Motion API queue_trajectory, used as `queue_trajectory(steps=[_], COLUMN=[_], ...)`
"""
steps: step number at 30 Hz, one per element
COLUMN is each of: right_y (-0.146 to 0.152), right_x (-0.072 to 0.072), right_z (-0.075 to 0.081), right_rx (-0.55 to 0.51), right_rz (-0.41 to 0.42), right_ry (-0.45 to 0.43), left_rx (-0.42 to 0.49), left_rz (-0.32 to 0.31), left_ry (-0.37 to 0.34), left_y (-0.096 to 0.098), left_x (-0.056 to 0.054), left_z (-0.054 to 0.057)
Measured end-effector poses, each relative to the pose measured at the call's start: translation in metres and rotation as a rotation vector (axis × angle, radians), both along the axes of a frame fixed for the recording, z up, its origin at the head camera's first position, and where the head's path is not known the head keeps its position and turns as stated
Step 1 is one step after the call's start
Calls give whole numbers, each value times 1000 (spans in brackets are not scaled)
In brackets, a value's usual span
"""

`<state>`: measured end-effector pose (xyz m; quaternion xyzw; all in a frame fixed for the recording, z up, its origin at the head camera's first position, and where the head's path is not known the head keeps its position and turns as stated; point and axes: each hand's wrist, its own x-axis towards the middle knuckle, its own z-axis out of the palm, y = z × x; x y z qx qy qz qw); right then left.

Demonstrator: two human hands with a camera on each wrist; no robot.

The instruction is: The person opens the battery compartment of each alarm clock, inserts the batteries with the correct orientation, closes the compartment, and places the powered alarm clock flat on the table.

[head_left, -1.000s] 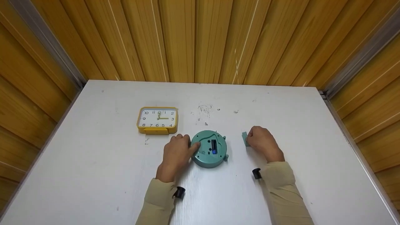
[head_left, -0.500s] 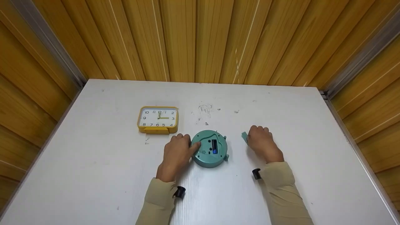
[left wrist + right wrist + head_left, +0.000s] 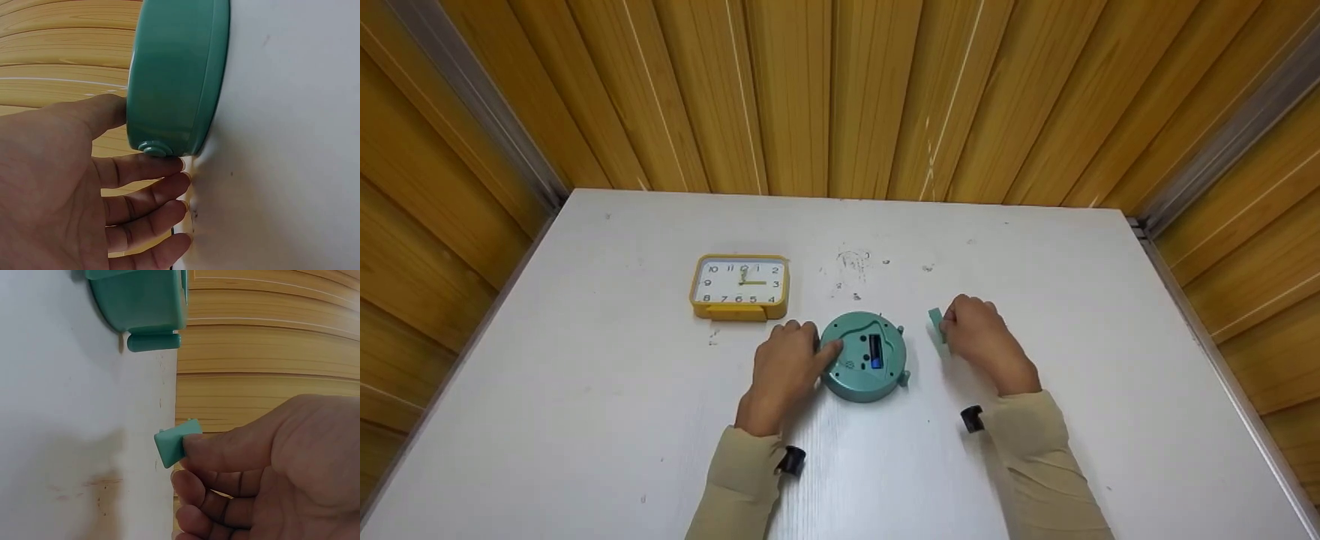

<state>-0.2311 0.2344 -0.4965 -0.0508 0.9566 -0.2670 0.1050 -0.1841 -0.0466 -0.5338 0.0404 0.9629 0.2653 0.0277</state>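
Observation:
A round green alarm clock (image 3: pixel 851 382) lies face down on the white table, its back showing an uncovered slot with a dark and blue battery (image 3: pixel 875 352) inside. My left hand (image 3: pixel 786 367) holds the clock's left side, thumb on the back and index finger against the rim; the left wrist view shows the other fingers extended beside it. To the right, my right hand (image 3: pixel 986 337) pinches a small green battery cover (image 3: pixel 171 441) between thumb and fingers. The cover is above the table and apart from the clock (image 3: pixel 140 304).
A yellow rectangular clock (image 3: pixel 739 285), face up, sits on the table behind the left hand. Dark scuff marks (image 3: pixel 851 262) spot the white table (image 3: pixel 585 360). Wood-patterned panels (image 3: pixel 795 97) stand along the back and both sides.
My right hand has shifted slightly left and away from me with the battery cover, which comes closer to the green clock. The left hand and both clocks stay in place.

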Motion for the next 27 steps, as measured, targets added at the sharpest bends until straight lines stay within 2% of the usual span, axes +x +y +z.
queue_trajectory(steps=[7,18,27], right_y=[-14,-36,-49], right_x=[8,20,27], right_z=[6,9,12], right_rx=[-12,83,69], right_rz=[12,70,87], right_ry=[30,138,129], left_rx=[-6,-21,-18], left_rz=[2,8,6], left_ry=[-14,10,12], left_y=[0,1,1], left_x=[-1,0,0], left_z=[-1,-1,0])
